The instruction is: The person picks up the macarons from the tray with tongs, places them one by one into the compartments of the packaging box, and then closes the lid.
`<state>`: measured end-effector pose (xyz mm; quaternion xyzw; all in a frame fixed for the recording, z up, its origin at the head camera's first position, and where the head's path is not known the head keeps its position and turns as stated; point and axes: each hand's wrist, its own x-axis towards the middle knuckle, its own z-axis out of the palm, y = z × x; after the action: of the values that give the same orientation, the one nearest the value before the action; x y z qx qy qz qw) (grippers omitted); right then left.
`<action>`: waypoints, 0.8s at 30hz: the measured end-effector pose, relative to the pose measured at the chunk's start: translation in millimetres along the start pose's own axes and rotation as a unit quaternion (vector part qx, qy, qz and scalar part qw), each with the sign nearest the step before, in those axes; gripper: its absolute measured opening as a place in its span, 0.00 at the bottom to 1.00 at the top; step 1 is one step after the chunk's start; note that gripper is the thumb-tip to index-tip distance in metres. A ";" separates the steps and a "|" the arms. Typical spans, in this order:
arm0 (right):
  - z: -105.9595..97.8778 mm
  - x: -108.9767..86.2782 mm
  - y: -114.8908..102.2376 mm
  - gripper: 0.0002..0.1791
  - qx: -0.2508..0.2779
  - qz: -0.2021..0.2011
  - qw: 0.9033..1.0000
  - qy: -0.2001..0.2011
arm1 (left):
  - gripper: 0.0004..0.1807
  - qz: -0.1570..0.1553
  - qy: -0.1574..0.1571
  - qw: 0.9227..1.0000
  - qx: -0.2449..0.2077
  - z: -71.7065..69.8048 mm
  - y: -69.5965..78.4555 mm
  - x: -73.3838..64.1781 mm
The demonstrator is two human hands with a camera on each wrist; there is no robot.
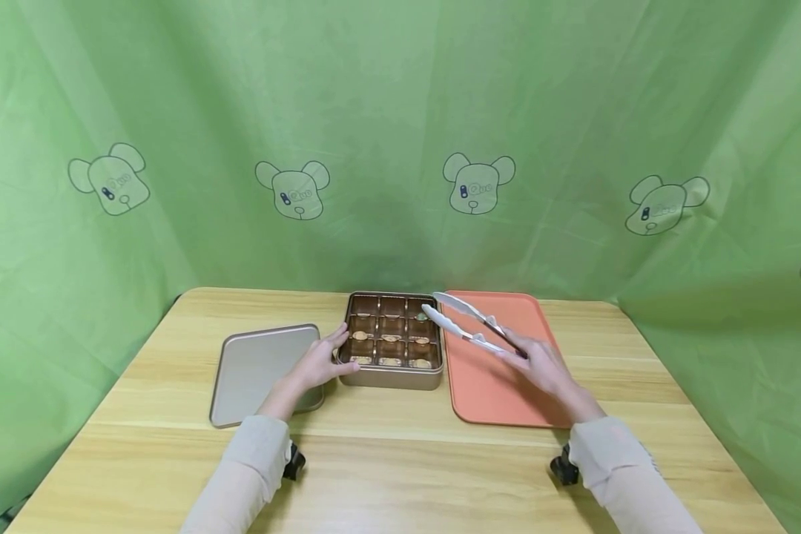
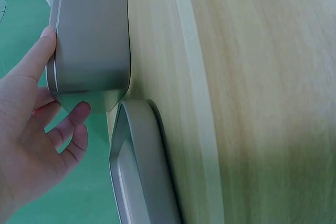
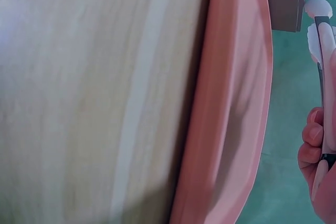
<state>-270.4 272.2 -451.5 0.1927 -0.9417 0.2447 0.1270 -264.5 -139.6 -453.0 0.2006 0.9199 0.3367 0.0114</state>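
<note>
A bronze-coloured tin with a brown divided insert stands at the table's middle. Small round tan pieces sit in its front and middle compartments. A small green piece shows in the right column towards the back. My left hand holds the tin's front left corner, thumb on the front rim and fingers along the left side; the left wrist view shows this hand with the lower fingers curled off the metal. My right hand grips a pair of tongs, their white tips apart over the tin's right side.
Left of the tin lies its flat metal lid, inner side up. To the right, an orange-pink tray lies under the right hand and tongs. A green curtain hangs behind the wooden table.
</note>
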 end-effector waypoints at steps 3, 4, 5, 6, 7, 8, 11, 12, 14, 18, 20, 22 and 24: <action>1.3 -0.3 0.3 0.32 -0.001 0.002 1.000 0.002 | 0.43 0.002 0.001 1.000 0.003 -0.1 0.0 0.2; 1.7 -0.5 0.3 0.32 -0.002 0.003 1.000 0.003 | 0.43 0.002 0.001 1.000 0.003 -0.1 0.1 0.2; 2.0 -0.7 0.4 0.32 -0.003 0.004 1.000 0.002 | 0.43 0.002 0.001 1.000 0.003 -0.1 0.1 0.2; 2.3 -0.8 0.2 0.32 -0.004 0.004 1.000 0.001 | 0.43 0.002 0.001 1.000 0.004 -0.1 0.0 0.2; 2.5 -1.1 0.2 0.32 -0.004 0.004 1.000 0.000 | 0.43 0.002 0.001 1.000 0.005 0.0 -0.1 0.3; 2.7 -1.3 0.1 0.32 -0.002 0.005 1.000 0.000 | 0.43 0.001 0.000 1.000 0.006 -0.1 0.1 0.2; 3.3 -1.9 -0.2 0.33 -0.003 0.002 1.000 0.005 | 0.43 0.000 0.001 1.000 0.003 0.0 0.1 0.2; 3.4 -2.2 -0.4 0.33 -0.002 0.002 1.000 0.006 | 0.43 0.001 0.001 1.000 0.002 0.2 -0.2 0.3; 3.6 -2.8 -0.5 0.33 0.001 0.001 1.000 0.010 | 0.43 0.002 0.003 1.000 -0.001 0.5 -0.6 0.4; 3.7 -4.5 0.2 0.34 0.006 0.000 1.000 0.015 | 0.43 0.001 0.003 1.000 -0.003 0.6 -1.0 0.8; 3.6 -5.3 0.9 0.35 0.015 0.002 1.000 0.021 | 0.43 0.000 0.003 1.000 -0.004 0.2 -0.5 0.5; 3.9 -6.2 2.4 0.36 0.022 0.005 0.999 0.025 | 0.43 -0.002 0.002 1.000 -0.006 0.1 0.1 0.2; 4.2 -6.7 4.1 0.36 0.028 0.006 0.999 0.032 | 0.43 -0.001 0.003 1.000 -0.006 0.2 0.3 0.1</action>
<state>-266.7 275.4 -458.9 0.1821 -0.9311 0.2781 0.1501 -264.4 -139.2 -453.0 0.1983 0.9182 0.3429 0.0107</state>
